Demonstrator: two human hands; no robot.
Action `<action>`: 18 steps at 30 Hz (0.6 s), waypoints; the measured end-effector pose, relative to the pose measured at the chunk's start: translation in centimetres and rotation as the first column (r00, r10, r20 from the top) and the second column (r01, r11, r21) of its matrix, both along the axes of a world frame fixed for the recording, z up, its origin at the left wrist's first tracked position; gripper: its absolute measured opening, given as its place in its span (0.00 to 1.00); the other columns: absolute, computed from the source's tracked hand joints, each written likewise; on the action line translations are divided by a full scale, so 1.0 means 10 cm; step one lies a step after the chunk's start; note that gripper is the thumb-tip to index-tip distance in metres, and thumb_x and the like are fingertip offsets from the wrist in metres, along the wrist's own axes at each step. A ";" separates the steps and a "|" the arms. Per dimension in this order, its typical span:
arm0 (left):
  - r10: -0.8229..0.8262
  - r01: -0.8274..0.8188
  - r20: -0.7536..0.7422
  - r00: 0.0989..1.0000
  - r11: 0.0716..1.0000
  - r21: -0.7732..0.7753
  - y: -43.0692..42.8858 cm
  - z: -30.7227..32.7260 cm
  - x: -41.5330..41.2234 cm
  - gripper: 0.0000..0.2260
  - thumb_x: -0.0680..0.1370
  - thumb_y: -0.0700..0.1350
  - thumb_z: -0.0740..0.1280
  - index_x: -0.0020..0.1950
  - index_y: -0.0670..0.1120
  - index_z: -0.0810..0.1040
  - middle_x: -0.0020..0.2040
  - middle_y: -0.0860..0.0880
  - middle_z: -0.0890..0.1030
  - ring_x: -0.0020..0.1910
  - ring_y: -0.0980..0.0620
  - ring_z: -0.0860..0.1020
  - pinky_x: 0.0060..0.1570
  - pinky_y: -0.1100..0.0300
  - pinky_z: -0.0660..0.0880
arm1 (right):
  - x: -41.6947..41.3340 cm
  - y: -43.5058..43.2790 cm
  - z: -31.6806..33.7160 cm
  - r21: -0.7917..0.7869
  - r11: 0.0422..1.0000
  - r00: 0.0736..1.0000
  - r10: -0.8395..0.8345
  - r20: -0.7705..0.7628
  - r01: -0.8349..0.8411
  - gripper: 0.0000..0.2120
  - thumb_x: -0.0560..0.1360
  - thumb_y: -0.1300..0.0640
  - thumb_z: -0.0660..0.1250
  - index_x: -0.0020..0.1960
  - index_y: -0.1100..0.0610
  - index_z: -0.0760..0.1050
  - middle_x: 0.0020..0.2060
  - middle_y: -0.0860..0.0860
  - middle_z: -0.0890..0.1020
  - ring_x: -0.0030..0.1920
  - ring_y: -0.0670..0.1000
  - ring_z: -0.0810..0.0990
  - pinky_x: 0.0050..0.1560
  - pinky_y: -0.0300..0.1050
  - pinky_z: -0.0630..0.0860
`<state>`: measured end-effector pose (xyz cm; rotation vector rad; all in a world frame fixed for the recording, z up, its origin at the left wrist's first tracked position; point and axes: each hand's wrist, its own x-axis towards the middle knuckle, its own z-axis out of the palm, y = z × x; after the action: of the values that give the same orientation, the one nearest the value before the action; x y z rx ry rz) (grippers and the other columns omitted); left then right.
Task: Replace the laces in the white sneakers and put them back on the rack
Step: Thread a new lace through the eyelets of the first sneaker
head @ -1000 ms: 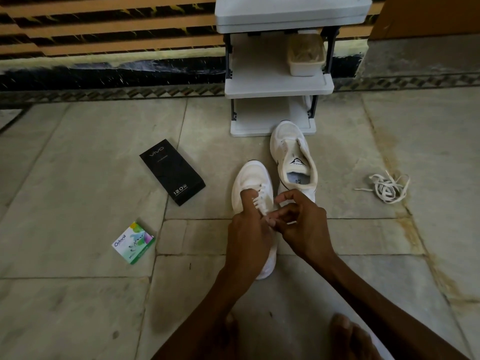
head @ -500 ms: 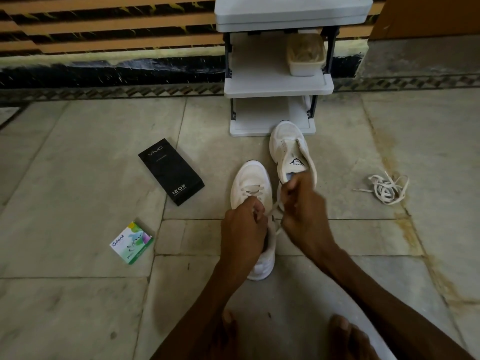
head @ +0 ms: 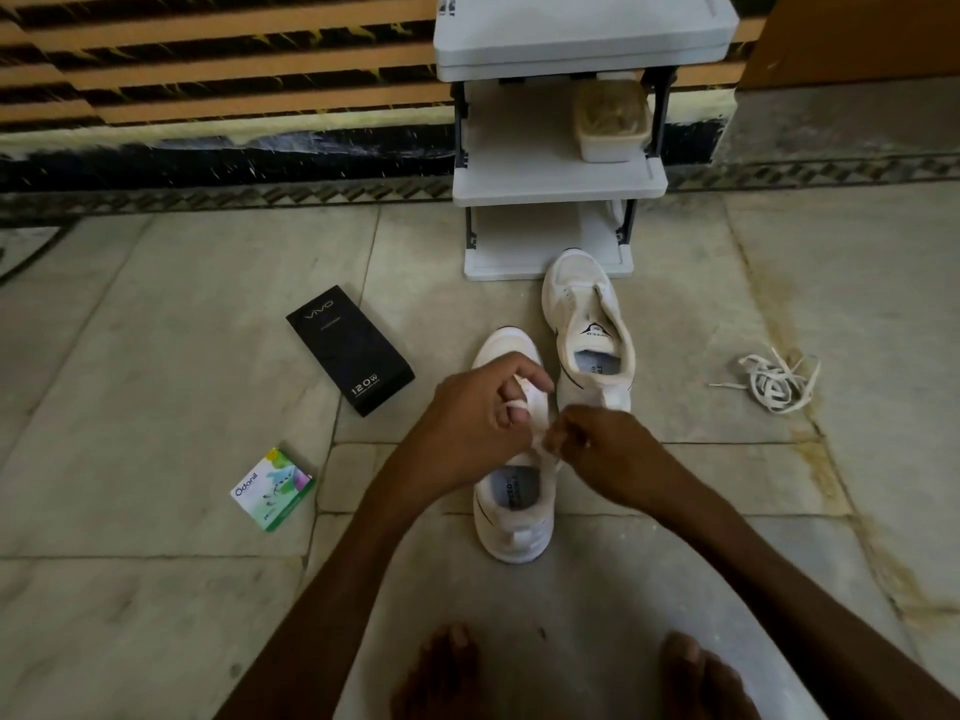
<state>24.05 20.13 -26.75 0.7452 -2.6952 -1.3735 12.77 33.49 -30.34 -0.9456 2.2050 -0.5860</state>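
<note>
A white sneaker [head: 514, 511] stands on the stone floor in front of me, toe pointing away. My left hand [head: 478, 413] hovers over its lacing area and pinches a white lace [head: 535, 415] between thumb and fingers. My right hand [head: 597, 449] pinches the same lace just to the right, above the shoe's opening. The second white sneaker [head: 587, 324] sits farther back, unlaced, with its tongue up. It lies just in front of the white shoe rack [head: 556, 184]. A loose bundle of white laces [head: 774, 381] lies on the floor to the right.
A black phone box [head: 350, 350] and a small green and white carton [head: 272, 488] lie on the floor to the left. A pale plastic container [head: 613, 122] sits on the rack's middle shelf. My bare feet [head: 561, 672] show at the bottom edge.
My left hand has lifted and opened out over the shoe's front, drawing the lace up. My right hand has dropped back from beside the far sneaker to the near shoe's opening.
</note>
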 end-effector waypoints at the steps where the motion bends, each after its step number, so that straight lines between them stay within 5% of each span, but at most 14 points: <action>1: -0.002 0.002 -0.009 1.000 1.000 -0.013 -0.03 0.00 -0.01 0.17 0.72 0.37 0.71 0.54 0.57 0.76 0.42 0.55 0.78 0.43 0.59 0.78 0.44 0.68 0.75 | 0.03 0.00 -0.06 0.046 0.998 0.995 0.055 -0.080 -0.051 0.04 0.78 0.57 0.63 0.50 0.53 0.77 0.45 0.48 0.82 0.45 0.49 0.81 0.44 0.39 0.75; 6: 0.004 0.013 0.070 0.998 0.970 -0.245 -0.01 -0.25 -0.01 0.27 0.70 0.37 0.73 0.64 0.56 0.71 0.62 0.52 0.73 0.63 0.51 0.71 0.63 0.52 0.72 | 0.10 -0.02 -0.15 -0.040 0.999 0.974 -0.033 -0.224 0.024 0.09 0.75 0.47 0.70 0.50 0.51 0.75 0.41 0.49 0.82 0.41 0.49 0.81 0.42 0.44 0.78; 9: 0.094 -0.068 0.105 0.990 0.971 -0.231 0.01 -0.46 0.02 0.27 0.71 0.42 0.74 0.69 0.50 0.70 0.65 0.48 0.72 0.64 0.50 0.73 0.64 0.56 0.72 | 0.07 -0.03 -0.16 -0.020 1.000 0.971 -0.009 -0.239 0.004 0.07 0.74 0.48 0.71 0.44 0.50 0.77 0.39 0.49 0.81 0.40 0.50 0.80 0.40 0.45 0.78; 12: 0.155 -0.135 0.060 0.986 0.957 -0.256 0.02 -0.53 0.02 0.20 0.71 0.41 0.75 0.61 0.49 0.76 0.58 0.51 0.76 0.57 0.53 0.76 0.55 0.67 0.70 | 0.04 -0.05 -0.18 -0.062 0.995 0.965 0.059 -0.255 -0.077 0.03 0.73 0.55 0.72 0.42 0.54 0.79 0.40 0.49 0.79 0.41 0.50 0.79 0.39 0.42 0.75; 15: 0.183 -0.170 0.021 0.983 0.944 -0.283 0.03 -0.52 0.04 0.17 0.70 0.39 0.75 0.56 0.49 0.77 0.53 0.53 0.78 0.52 0.55 0.76 0.48 0.72 0.68 | -0.04 -0.03 0.01 -0.225 0.974 0.999 0.000 -0.034 -0.008 0.05 0.72 0.63 0.72 0.40 0.56 0.80 0.38 0.47 0.78 0.39 0.42 0.77 0.41 0.33 0.71; 18: 0.181 -0.169 0.018 0.983 0.944 -0.284 0.03 -0.54 0.05 0.18 0.71 0.38 0.74 0.58 0.49 0.78 0.55 0.52 0.79 0.53 0.55 0.78 0.51 0.68 0.72 | -0.18 0.04 0.50 -0.377 0.898 0.894 -0.038 0.447 0.227 0.09 0.74 0.68 0.67 0.39 0.56 0.79 0.43 0.50 0.83 0.43 0.47 0.80 0.45 0.36 0.74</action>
<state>24.53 20.45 -32.14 0.9655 -2.6952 -0.9194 10.97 33.92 -25.38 -0.7722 1.7790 -1.2517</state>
